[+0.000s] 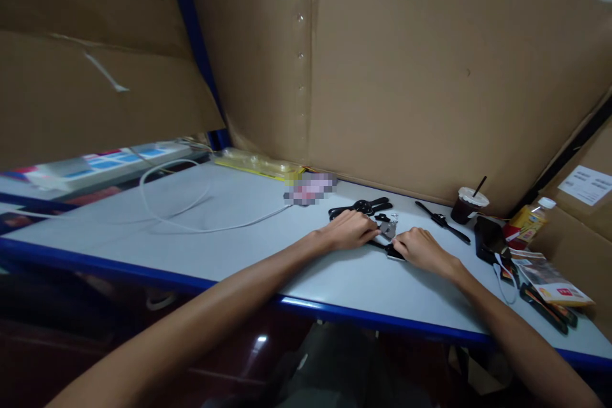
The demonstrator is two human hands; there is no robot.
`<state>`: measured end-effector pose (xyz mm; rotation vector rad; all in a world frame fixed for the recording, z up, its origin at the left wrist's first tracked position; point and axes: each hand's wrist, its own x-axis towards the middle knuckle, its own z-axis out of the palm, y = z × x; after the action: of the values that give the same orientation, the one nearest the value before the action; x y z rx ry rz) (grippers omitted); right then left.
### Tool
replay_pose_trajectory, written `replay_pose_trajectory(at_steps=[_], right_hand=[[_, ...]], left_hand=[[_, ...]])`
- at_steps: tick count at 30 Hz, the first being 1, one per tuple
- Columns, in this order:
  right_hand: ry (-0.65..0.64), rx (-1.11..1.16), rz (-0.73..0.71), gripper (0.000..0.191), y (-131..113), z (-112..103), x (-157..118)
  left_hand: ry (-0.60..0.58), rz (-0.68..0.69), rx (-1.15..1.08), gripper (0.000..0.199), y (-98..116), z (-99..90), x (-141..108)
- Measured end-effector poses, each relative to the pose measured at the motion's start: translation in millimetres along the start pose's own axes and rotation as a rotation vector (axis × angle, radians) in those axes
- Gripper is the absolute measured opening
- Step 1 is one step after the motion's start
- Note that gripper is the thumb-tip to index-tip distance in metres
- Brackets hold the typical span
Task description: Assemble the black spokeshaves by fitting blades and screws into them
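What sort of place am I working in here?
Probably a workshop or small assembly station: there's a blue-edged workbench, a tall cardboard panel standing behind it, and a black watch-like device beside your left hand.

Head camera: worn on the head, looks forward and down, wide view
Bench (215, 252): seen from above its near side, front edge slanting down to the right
Cardboard wall (406, 64): ahead, behind the bench, fills most of the top half
Left hand (351, 229), right hand (423, 250): middle distance, right of centre
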<state>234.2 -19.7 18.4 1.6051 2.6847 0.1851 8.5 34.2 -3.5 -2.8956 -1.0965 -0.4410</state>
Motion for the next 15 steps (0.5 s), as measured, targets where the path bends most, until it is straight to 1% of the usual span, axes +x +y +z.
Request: replay_pose_trajectory(at_steps=[4, 7, 9, 10, 12, 15], right_hand=[[-0.108, -0.006, 0.037, 0.043, 28.7, -13.0, -9.7], [-0.259, 0.041, 0.133, 0.045, 48.9, -19.2, -16.4], [-0.347, 0.082, 0.245, 0.049, 58.4, -21.1, -18.2], [-0.371, 0.089, 0.304, 0.05, 62.0, -21.4, -18.1], [-0.379, 0.077, 0.403, 0.05, 67.2, -20.8, -15.6], [-0.336, 0.036, 0.49, 0.044, 72.8, -18.4, -8.0]], left_hand=[[0.114, -0.195, 0.096, 0.031, -16.8, -5.1, 1.1], [0.092, -0.289, 0.18, 0.026, -29.8, -3.9, 1.3], [0.066, -0.301, 0.194, 0.026, -35.8, -0.6, 2.1], [0.062, -0.3, 0.192, 0.026, -37.7, 1.3, 2.8], [0.062, -0.292, 0.188, 0.028, -39.8, 4.7, 4.4], [0.063, -0.275, 0.189, 0.031, -40.2, 7.3, 6.3]])
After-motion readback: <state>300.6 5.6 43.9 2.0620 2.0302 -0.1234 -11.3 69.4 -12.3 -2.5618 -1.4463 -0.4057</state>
